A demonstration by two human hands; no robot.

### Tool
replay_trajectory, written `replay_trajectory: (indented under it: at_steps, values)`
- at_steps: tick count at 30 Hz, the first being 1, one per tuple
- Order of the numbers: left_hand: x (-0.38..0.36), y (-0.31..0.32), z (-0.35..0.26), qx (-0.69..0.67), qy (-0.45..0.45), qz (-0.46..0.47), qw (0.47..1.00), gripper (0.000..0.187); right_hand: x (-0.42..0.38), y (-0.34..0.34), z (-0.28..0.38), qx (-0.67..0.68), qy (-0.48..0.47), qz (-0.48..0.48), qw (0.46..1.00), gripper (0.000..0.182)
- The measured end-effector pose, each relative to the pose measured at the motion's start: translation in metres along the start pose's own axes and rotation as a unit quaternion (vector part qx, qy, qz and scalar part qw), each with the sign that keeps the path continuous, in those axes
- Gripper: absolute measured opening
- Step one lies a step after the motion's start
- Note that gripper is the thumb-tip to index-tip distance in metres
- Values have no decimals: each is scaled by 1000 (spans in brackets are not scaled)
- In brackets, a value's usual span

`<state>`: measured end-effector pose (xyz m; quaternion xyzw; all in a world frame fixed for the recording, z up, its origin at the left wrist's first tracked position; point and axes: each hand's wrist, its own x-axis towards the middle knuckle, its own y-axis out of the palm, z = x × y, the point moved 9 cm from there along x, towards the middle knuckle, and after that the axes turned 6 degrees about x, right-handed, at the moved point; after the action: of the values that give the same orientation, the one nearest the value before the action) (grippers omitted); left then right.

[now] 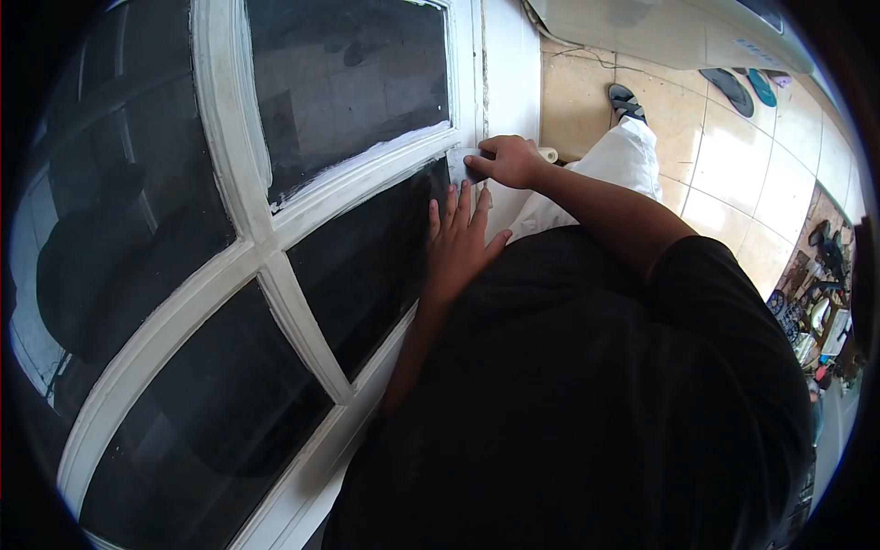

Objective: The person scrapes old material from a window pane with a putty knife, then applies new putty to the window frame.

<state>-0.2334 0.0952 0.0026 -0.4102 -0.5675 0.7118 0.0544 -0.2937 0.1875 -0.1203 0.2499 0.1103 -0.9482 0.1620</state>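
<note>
My left hand [458, 240] lies with its fingers spread against the dark glass pane [362, 252], near the pane's upper right corner. Just above it, my right hand [511, 162] pinches a small, thin, pale grey flat piece [469, 163] between thumb and fingers. That piece rests against the white frame [240, 206] at the corner of the pane; its exact kind cannot be made out. White paint or filler [367, 158] is smeared along the lower edge of the pane above.
A cream cylindrical object [548, 154] shows behind my right wrist. Tiled floor [678, 128] stretches to the right, with loose sandals [729, 92] beside a pale vehicle body [660, 32]. Assorted clutter [820, 312] lies at the far right.
</note>
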Motion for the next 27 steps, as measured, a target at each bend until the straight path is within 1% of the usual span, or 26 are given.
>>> replay_trajectory:
  at_steps: [3, 5, 7, 9, 10, 12, 13, 14, 16, 20, 23, 27]
  values:
    - [1, 3, 2, 9, -9, 20, 1000, 76, 2, 5, 2, -5, -23, -13, 1000, 54]
    - [1, 1, 0, 3, 0, 0, 1000, 77, 2, 6, -5, -1, -11, -10, 1000, 54]
    - [2, 0, 0, 5, -3, 6, 1000, 77, 6, 7, -10, 3, -2, -11, 1000, 53]
    - [3, 0, 1, 6, -5, 13, 1000, 77, 6, 9, -5, 9, -37, -25, 999, 54]
    - [3, 0, 1, 5, -3, 8, 1000, 77, 6, 7, -4, 9, -37, -24, 999, 54]
    - [-1, 0, -1, 3, -3, 5, 1000, 77, 4, 11, -7, 23, 2, 15, 1000, 55]
    - [0, 0, -1, 1, -5, 6, 1000, 77, 5, 10, -12, 10, 10, 0, 1000, 55]
    - [1, -2, 0, -1, -7, 7, 1000, 77, 7, 12, -12, 10, 8, -2, 1000, 55]
    - [2, -2, 1, 4, -5, 4, 1000, 77, 4, 13, -2, 12, -35, -9, 999, 54]
    - [1, -2, -1, 4, -1, 0, 1000, 77, 3, 10, -3, 4, -10, 6, 1000, 52]
    - [2, -2, -2, 9, 0, 4, 1000, 77, 2, 12, 0, 7, -27, -9, 1000, 52]
    - [2, -3, -2, 6, -1, 1, 1000, 77, 1, 8, 2, -17, -18, -4, 1000, 52]
